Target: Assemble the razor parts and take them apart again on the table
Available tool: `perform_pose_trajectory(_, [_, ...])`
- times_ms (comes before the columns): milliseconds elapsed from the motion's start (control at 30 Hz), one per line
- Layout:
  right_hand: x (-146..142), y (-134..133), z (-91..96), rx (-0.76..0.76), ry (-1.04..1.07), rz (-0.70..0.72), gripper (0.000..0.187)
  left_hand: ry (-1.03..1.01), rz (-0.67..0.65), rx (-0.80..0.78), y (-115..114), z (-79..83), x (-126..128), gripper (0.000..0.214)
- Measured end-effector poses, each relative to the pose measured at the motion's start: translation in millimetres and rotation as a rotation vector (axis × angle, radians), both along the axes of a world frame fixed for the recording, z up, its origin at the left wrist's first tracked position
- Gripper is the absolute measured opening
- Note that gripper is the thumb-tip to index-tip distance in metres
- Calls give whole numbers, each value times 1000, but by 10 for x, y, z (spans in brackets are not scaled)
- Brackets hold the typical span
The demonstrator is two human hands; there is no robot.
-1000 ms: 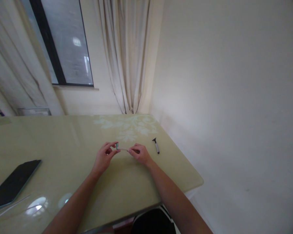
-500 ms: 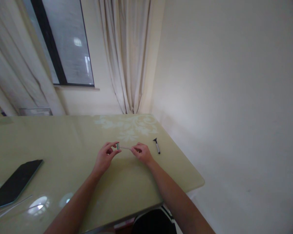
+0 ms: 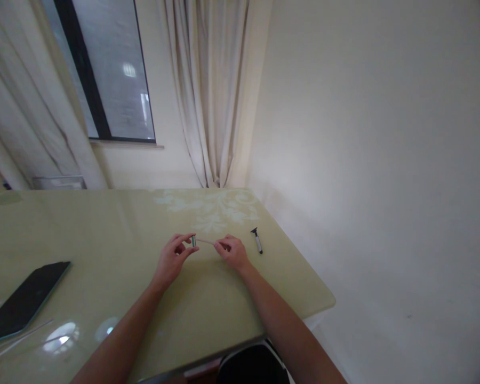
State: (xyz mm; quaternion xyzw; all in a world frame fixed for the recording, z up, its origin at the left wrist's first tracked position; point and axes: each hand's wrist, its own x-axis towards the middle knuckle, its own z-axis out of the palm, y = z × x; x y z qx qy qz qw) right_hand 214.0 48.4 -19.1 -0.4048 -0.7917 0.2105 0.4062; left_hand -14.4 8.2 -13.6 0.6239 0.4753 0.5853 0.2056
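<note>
My left hand (image 3: 173,259) pinches a small green-and-white piece (image 3: 193,241) between thumb and fingertips, holding it upright above the table; it looks like a razor cartridge. From the other side, my right hand (image 3: 232,252) grips a thin pale stick (image 3: 206,241) that points left. The stick's far tip is close to the piece's right face; whether they touch, I cannot tell. A razor (image 3: 257,241) with a dark head and grey handle lies on the table, just right of my right hand.
The pale green glossy table (image 3: 116,229) ends at a rounded right corner near the white wall (image 3: 364,160). A black tablet-like slab (image 3: 24,301) lies at the left, with a white cable (image 3: 12,344) beside it. Curtains (image 3: 208,96) and a window (image 3: 116,69) are behind.
The stick's left tip has risen slightly, so the stick now slants up toward the piece. Both hands stay almost in place, and the razor has not moved.
</note>
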Motion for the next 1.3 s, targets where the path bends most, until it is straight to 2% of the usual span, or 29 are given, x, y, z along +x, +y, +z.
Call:
perform_pose_trajectory(167, [-18,-23,6,-14,20,103,33,10,-21,3,-10,14,7,41])
perform_pose_trajectory(333, [-44,-28,-13,-10,66,26,36,9,5,-5,-16,30,0,42])
perform_pose_trajectory(467, [-49,-33,-9,-13,68,71,35,16,0,4,-18,36,9,41])
perform_pose_trajectory(600, [-76,-39,-11,-8,85,-23,34,17,4,9,-17,30,18,39])
perform_pose_trajectory(733, [-91,-39,-20,-10,68,16,33,8,3,19,-16,26,19,40])
perform_pose_trajectory(867, [-84,-41,-16,-5,82,-60,33,3,11,21,-17,26,17,40])
perform_pose_trajectory(1033, [-92,-60,-6,1,79,40,30,17,8,17,-18,25,14,40])
perform_pose_trajectory(1167, [-88,-50,-14,2,74,-62,34,24,11,18,-10,10,12,39])
perform_pose_trajectory(1300, [-78,-48,-17,9,74,45,36,16,2,17,3,-12,12,39])
